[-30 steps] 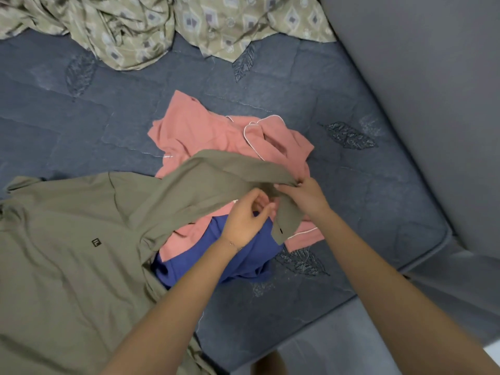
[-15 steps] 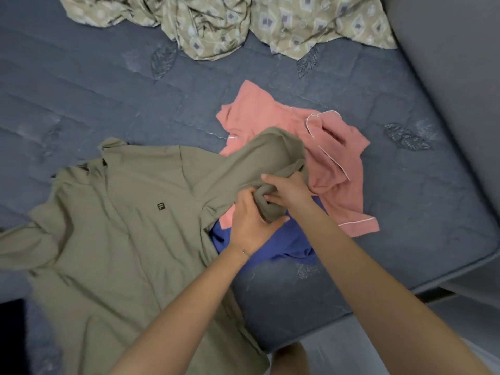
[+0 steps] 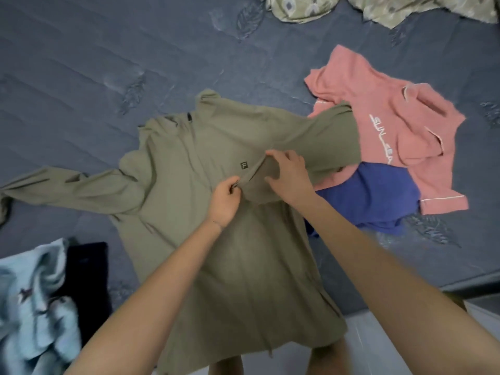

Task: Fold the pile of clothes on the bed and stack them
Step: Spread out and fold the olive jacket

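An olive long-sleeved shirt [image 3: 189, 163] lies spread face up on the blue mattress [image 3: 81, 63], its hem hanging over the near edge. Its right sleeve is folded across the chest. My left hand [image 3: 224, 201] pinches the cuff end of that sleeve just below the small chest logo. My right hand [image 3: 289, 174] rests on the folded sleeve with fingers spread flat. To the right, a pink top [image 3: 384, 125] with white lettering lies crumpled over a blue garment [image 3: 373, 196]. The shirt's other sleeve stretches out to the left.
A light blue garment [image 3: 35, 299] lies on a dark navy one [image 3: 86, 269] at the lower left. A patterned green sheet [image 3: 378, 6] is bunched along the top edge. The mattress edge and a pale floor [image 3: 378, 345] show at the lower right.
Both hands have carried the sleeve end leftward off the pink and blue pile and laid it across the shirt's chest. The view has shifted left, showing the light blue garment.
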A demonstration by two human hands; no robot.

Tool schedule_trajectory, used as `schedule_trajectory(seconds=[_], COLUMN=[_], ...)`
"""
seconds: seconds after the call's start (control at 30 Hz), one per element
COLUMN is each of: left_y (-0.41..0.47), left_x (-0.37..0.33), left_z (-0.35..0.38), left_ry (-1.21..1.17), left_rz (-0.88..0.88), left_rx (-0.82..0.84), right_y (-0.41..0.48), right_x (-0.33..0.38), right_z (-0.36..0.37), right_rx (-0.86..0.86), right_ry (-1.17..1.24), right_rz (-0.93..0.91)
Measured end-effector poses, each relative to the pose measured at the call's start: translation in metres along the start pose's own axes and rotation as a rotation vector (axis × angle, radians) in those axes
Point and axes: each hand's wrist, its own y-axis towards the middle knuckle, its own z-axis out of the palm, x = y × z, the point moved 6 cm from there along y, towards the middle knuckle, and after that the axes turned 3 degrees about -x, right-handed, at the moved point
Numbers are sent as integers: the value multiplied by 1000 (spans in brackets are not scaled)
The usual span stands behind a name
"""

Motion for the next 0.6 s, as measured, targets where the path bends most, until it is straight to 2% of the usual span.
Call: schedule_trajectory(seconds=[0.13,0.23,0.37,0.5,0.6], left_y=[1,8,14,26,34], left_x=[16,32,60,93,124], left_z=[-50,-81,-119,-159,-189], left_ry=[37,45,122,184,229], left_rz=[27,91,88,27,-65], left_rx=[-21,4,1,-125,-232], right_y=[9,23,39,54,60], right_x=[38,61,87,102,109], right_z=[36,67,104,126,139], right_rx=[63,154,214,166,144], right_ry=[-219,-280,-334,-451,-443], right_rz=[-110,-176,-227,-224,-186])
